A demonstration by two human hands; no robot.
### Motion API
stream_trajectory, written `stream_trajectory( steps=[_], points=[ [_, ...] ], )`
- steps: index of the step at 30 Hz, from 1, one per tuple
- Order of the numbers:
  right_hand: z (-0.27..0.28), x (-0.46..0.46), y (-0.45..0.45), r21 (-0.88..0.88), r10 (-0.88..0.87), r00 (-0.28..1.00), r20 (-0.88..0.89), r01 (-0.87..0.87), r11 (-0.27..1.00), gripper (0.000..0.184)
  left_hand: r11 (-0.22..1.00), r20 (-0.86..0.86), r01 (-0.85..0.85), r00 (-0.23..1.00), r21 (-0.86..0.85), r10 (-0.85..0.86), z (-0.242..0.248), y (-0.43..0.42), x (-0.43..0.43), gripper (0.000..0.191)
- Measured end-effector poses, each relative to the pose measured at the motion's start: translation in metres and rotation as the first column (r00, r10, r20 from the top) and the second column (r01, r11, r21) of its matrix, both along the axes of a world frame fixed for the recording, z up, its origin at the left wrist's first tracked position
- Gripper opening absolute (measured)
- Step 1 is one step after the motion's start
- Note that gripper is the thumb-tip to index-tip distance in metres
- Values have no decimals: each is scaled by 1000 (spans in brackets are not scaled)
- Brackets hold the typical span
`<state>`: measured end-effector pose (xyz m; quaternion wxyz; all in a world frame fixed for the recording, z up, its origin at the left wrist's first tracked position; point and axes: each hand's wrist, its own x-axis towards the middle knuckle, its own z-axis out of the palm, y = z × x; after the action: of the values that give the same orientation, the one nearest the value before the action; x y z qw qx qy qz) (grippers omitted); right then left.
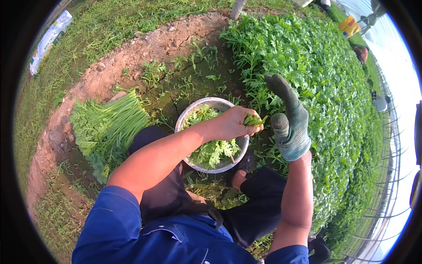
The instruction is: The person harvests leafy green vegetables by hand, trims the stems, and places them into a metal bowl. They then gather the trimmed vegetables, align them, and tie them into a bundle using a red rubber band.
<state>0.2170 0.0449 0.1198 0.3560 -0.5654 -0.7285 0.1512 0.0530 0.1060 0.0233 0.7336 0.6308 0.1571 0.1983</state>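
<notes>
My bare left hand (230, 123) is closed around a small bunch of green stems (253, 120), over the right side of a round, pale-rimmed tub (178, 124). Cut leafy greens (214, 156) lie inside the tub, which stands between my legs; my forearm hides part of it. To the right, my right hand (290, 127) wears a grey-green knit glove. Its thumb stands apart from the fingers and nothing shows in its grasp. The gloved hand is held before a dense bed of growing leafy greens (333, 112). A pile of harvested greens (108, 123) rests beside my left knee, stems towards the tub.
A bare soil ridge (108, 64) curves around the left and far side. A wooden post (237, 9) rises at the top. Further off are a white printed sack (51, 39), a yellow bag (348, 26), a bent-over person (361, 54) and a greenhouse's curved frame (395, 132).
</notes>
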Motion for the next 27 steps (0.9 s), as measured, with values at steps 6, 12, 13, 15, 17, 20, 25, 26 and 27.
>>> stream_trajectory(
  steps=[6,12,13,15,17,20,25,26,27],
  points=[
    [-17,10,-19,-196,-115,993,22,117,974,35,1000,-1,-9,1000,4,9,1,5,1,20],
    [-34,2,-22,11,-161,970,-181,166,986,18,979,164,7,986,-205,27,-10,8,3,17],
    [-35,1,-23,13,-173,961,-215,180,983,17,975,202,6,979,-223,40,-13,8,3,17],
    [-34,2,-24,-23,-237,958,-164,237,971,16,980,145,-4,989,-198,33,-15,7,3,16],
    [-31,5,-25,-66,-249,965,-80,244,968,17,986,117,3,993,-167,17,-16,6,4,15],
    [-28,8,-28,-154,-256,966,35,258,954,14,991,86,-54,994,-121,65,-16,5,6,14],
    [-34,13,-30,-158,-249,941,228,288,945,12,997,22,-70,997,-6,71,-21,3,9,17],
    [-37,13,-30,-91,-257,909,329,301,949,9,996,-3,-85,996,31,85,-22,3,9,15],
    [-41,13,-29,19,-256,895,366,268,963,9,992,-4,-104,995,68,104,-23,2,10,15]
  ],
)
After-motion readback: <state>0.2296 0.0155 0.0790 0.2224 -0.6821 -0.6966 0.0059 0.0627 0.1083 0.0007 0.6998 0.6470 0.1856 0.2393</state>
